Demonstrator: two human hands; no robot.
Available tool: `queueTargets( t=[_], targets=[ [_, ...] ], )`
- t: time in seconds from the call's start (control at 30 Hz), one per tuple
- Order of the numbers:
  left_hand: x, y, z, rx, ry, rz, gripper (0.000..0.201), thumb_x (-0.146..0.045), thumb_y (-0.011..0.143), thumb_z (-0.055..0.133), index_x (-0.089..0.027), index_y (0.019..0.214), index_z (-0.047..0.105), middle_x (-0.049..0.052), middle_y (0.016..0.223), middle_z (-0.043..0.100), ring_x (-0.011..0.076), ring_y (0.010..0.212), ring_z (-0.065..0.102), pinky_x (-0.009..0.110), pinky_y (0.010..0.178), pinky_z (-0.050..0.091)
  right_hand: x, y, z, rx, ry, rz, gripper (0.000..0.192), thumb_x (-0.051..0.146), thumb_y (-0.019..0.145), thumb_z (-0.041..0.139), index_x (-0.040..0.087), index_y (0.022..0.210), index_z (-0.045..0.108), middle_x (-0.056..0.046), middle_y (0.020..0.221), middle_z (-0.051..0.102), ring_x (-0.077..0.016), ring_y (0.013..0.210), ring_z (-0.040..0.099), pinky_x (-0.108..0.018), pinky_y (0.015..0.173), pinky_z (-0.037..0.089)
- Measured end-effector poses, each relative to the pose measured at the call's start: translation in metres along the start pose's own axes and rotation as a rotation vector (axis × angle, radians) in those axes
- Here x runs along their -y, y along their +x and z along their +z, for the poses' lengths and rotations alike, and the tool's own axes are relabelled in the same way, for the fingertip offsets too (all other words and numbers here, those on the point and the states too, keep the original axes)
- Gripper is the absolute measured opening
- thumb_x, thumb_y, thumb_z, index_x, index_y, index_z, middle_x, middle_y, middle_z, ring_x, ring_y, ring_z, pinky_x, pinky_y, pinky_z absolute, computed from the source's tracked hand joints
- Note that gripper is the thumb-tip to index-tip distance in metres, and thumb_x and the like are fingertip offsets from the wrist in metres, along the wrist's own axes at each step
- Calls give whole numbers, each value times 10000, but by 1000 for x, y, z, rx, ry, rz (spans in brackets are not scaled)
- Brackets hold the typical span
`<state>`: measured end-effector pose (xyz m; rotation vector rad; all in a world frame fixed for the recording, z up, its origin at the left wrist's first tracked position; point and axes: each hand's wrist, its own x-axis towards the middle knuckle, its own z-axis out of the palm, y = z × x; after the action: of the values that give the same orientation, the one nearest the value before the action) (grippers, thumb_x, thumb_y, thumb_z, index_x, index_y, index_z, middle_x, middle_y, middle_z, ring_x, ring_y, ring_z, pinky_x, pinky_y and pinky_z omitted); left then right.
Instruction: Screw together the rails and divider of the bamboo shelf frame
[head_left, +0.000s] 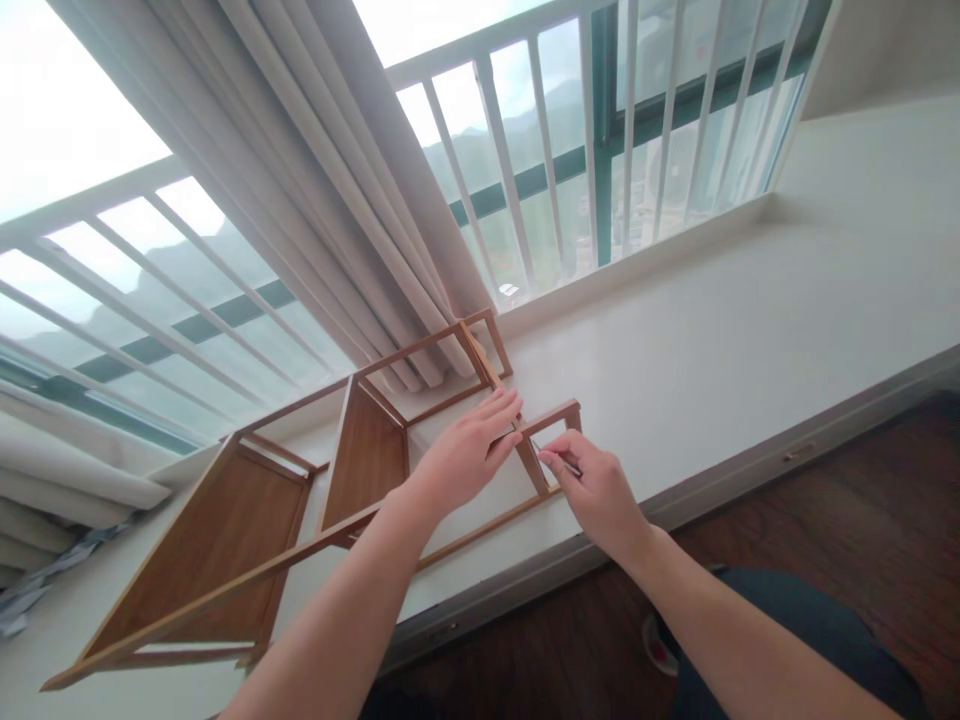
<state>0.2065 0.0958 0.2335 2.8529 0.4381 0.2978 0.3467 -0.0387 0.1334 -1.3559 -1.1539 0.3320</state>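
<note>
A brown wooden rack (367,450) with slim frame bars and flat panels lies on its side on the white window ledge. My left hand (469,445) is at its right end, with fingers laid across a crossbar and the thumb below, steadying it. Close by, my right hand (592,480) is closed, thumb and forefinger pinching a thin metal tool (535,446) like a hex key. The tool points at the crossbar near my left fingertips. Its far tip and the fastener, if any, are too small to make out.
A beige curtain (322,170) hangs behind the rack. White railings (540,150) stand before the windows. The white ledge (720,330) stretches right, its front edge dropping to a dark wooden floor (847,510). Grey cloth (52,575) lies at far left.
</note>
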Motion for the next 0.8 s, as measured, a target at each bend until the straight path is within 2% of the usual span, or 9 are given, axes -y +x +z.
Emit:
queueTargets(
  t=[0.53,0.8],
  targets=[
    [2,0,-1,22,-58,-17,502,-393,1062,460,-155,1502,508,72,1586,428,230,1528,318,416,1286,297,0,18,15,-86,-122,-62,287,435,1046,522,212,887,607,-8,717,680,-154,611,613,-254,596,414],
    [3,1,-1,7,-62,-18,491,-396,1059,467,-167,1490,529,64,1574,451,240,1518,339,405,1280,307,-9,19,17,-130,-248,-163,305,432,1059,518,208,884,628,-12,700,677,-134,556,565,-242,587,382]
  ],
)
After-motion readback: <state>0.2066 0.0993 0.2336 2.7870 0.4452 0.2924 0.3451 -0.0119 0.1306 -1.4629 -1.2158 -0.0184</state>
